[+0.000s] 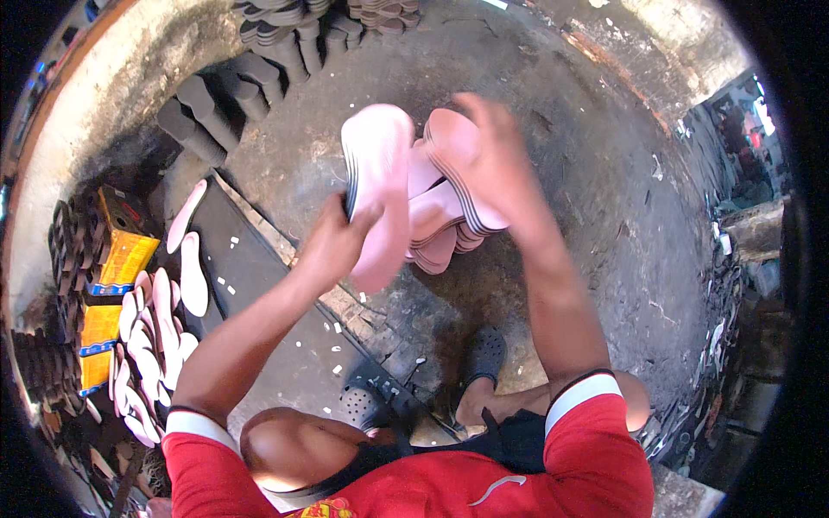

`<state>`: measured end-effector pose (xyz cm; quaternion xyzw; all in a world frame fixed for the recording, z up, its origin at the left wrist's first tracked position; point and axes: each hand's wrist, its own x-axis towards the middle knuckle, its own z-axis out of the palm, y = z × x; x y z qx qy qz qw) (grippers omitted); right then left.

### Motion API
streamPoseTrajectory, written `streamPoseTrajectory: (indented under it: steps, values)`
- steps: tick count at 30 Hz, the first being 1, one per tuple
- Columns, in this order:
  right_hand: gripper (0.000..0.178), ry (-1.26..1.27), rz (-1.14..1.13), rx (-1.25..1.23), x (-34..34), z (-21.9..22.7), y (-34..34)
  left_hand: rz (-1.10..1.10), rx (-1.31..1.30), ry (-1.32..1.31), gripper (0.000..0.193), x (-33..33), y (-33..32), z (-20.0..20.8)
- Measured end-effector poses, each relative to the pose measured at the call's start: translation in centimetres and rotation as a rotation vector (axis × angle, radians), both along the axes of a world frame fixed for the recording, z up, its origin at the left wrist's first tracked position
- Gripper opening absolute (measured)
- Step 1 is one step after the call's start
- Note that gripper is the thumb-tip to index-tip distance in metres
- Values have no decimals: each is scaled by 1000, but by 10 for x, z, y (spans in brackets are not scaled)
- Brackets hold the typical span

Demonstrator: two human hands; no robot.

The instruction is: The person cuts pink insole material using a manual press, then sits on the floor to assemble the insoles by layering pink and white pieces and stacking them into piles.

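Observation:
My left hand grips a stack of pink shoe soles, thumb on the upper face. Dark and light layers show along the stack's curved edge. Motion blurs my right hand; it is at another pink sole stack with a striped edge, and whether its fingers close on it is unclear. Between and below the two stacks, more pink soles lie crosswise in a pile on the floor, partly covered by what is above them.
Dark grey soles stand in rows along the left wall. Loose pale pink soles lie on a dark sheet at the left, beside yellow boxes. My feet in grey clogs rest on the floor close to me. Scraps line the right side.

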<state>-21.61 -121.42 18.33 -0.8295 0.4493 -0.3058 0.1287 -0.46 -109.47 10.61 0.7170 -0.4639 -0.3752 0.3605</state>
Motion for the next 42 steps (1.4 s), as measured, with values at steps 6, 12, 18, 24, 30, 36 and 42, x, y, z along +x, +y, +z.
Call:
streamPoseTrajectory:
  steps: [6, 12, 18, 24, 30, 36, 42]
  values:
    - [63, 74, -187, 808, -71, -111, -105, 343, 24, 719, 60, -64, -102, -87]
    - [58, -58, -76, 858, -75, -134, -85, 205, 293, -65, 64, -98, -108, -86]
    - [59, 188, -147, 806, -69, -79, -63, 42, 247, -191, 76, -46, -74, -38]
    - [45, -606, 125, 551, 71, -31, 43, 362, 455, -490, 96, 206, 17, -136]
    - [58, 376, 613, 806, 120, -177, 149, 567, 642, -757, 126, 382, 63, -190]
    - [62, 402, 404, 1138, 77, -233, 159, 612, 449, -720, 81, 405, 105, -258]
    - [74, 183, 457, 704, 174, -251, 96, 179, 264, -734, 63, 240, 154, -246]
